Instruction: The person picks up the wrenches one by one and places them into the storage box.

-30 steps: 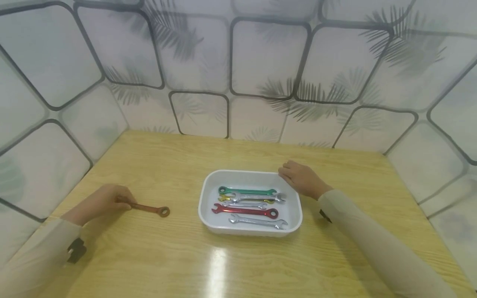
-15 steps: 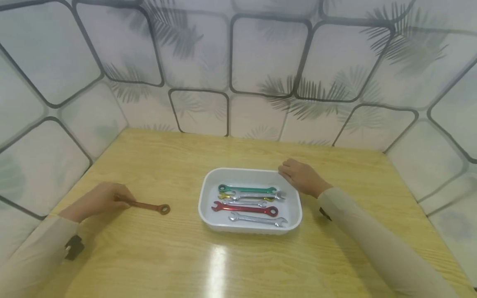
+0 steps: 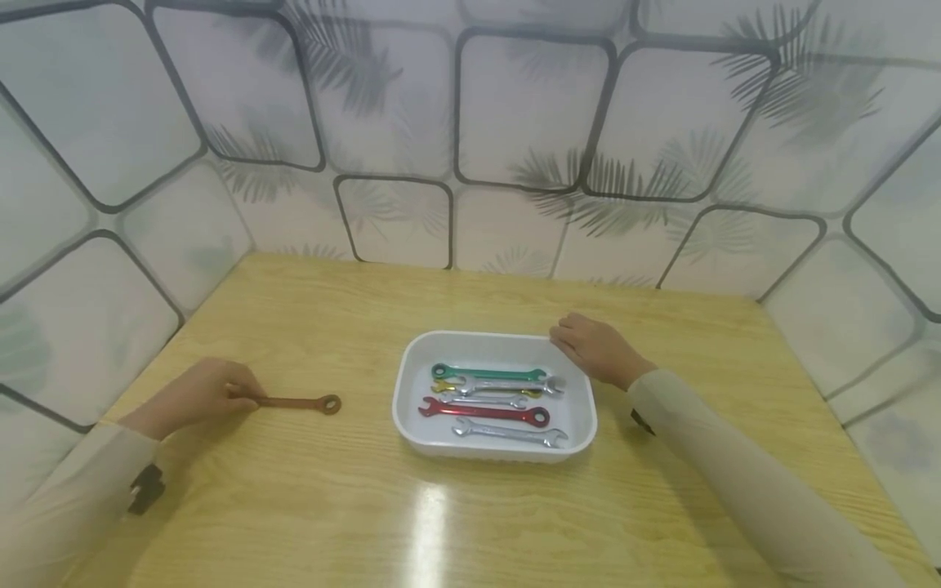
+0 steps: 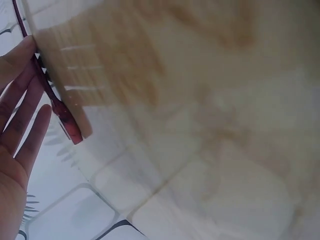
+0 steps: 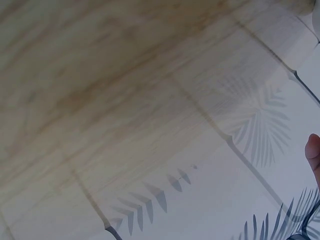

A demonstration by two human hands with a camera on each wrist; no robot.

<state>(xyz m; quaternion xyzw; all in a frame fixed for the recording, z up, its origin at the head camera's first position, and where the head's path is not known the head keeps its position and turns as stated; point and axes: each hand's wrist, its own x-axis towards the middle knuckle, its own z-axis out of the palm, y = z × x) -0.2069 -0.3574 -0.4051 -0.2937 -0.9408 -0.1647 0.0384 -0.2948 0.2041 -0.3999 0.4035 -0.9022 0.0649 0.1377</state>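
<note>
My left hand (image 3: 202,394) pinches one end of a reddish-brown wrench (image 3: 294,403) between thumb and fingers, at the left of the table. The wrench's ring end points right, toward the tray. In the left wrist view, the wrench (image 4: 65,120) looks dark red and lies close to the table surface; whether it touches cannot be told. My right hand (image 3: 597,349) grips the back right corner of a white tray (image 3: 400,400), fingers curled at the rim. Only one fingertip (image 5: 313,147) shows in the right wrist view.
Inside the tray lie a green wrench (image 3: 488,375), a red wrench (image 3: 481,412), a partly covered yellow wrench (image 3: 443,387) and several silver ones, including the front silver wrench (image 3: 507,433). Patterned walls (image 3: 515,114) border the wooden table (image 3: 353,506) at the back and sides.
The wrench in my left hand has turned slightly, its ring end shifting a little right and away from me. My right hand and the tray have stayed in place.
</note>
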